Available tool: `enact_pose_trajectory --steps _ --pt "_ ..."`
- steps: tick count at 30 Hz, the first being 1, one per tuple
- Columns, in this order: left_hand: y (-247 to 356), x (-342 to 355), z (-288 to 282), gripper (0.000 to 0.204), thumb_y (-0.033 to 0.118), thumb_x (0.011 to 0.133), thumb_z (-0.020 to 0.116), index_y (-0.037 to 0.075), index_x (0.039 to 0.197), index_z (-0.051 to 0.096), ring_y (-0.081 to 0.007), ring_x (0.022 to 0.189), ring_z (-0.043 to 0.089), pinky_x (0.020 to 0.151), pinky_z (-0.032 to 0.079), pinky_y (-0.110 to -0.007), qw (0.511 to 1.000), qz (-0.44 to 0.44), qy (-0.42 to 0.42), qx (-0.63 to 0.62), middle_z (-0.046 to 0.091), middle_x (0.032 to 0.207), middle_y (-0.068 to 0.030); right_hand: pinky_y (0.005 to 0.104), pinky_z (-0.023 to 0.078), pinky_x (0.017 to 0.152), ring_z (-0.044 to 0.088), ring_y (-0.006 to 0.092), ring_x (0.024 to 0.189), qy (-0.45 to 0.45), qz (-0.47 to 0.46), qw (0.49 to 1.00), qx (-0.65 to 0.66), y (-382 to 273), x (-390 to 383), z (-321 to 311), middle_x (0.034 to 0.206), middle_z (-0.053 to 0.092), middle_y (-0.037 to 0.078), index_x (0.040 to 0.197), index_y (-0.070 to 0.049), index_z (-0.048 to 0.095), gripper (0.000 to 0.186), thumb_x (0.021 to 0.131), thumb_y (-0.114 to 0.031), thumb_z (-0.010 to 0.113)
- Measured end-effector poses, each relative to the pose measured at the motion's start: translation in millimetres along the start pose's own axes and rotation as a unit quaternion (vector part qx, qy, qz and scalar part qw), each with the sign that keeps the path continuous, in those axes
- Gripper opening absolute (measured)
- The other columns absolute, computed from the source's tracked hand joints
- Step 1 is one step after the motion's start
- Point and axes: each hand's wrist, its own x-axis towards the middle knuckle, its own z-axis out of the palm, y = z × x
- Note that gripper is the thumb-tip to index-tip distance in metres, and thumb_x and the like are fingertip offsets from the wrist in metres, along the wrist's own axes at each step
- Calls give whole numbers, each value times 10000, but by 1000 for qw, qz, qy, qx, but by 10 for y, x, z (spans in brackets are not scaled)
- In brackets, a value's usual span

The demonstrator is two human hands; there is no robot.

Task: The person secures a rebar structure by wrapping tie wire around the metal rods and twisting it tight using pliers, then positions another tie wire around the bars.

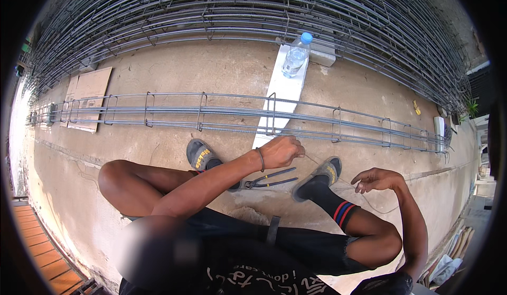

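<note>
My left hand pinches a thin tie wire just in front of a long rebar cage, which lies crosswise before me. The wire trails toward my right hand, whose fingers are apart and loosely bent beside it; whether they touch it is hard to tell. Between my sandaled feet, black pliers with yellow marks lie below my left hand on the concrete floor. A white board runs under the cage.
Stacked rebar cages fill the far side, on grey blocks. A water bottle with blue cap stands on the board. Flattened cardboard lies left. Orange flooring is at lower left, piled odds and ends at lower right.
</note>
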Motion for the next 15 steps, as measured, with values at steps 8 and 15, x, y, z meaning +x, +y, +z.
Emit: enact_pose_trajectory --steps 8,15 --pt "110 9 81 230 68 717 650 13 941 647 -301 902 579 779 484 -372 995 37 89 24 608 845 -136 237 426 660 531 84 721 57 -282 945 157 -572 1666 627 793 589 6 1210 -2 557 390 961 -300 588" --pt "-539 -554 -187 302 285 866 644 -13 886 690 -385 856 622 815 486 -430 882 -382 275 40 657 894 -222 239 289 547 315 65 581 92 -189 969 129 -665 1806 225 597 338 -61 1041 -30 668 479 1017 -435 413"
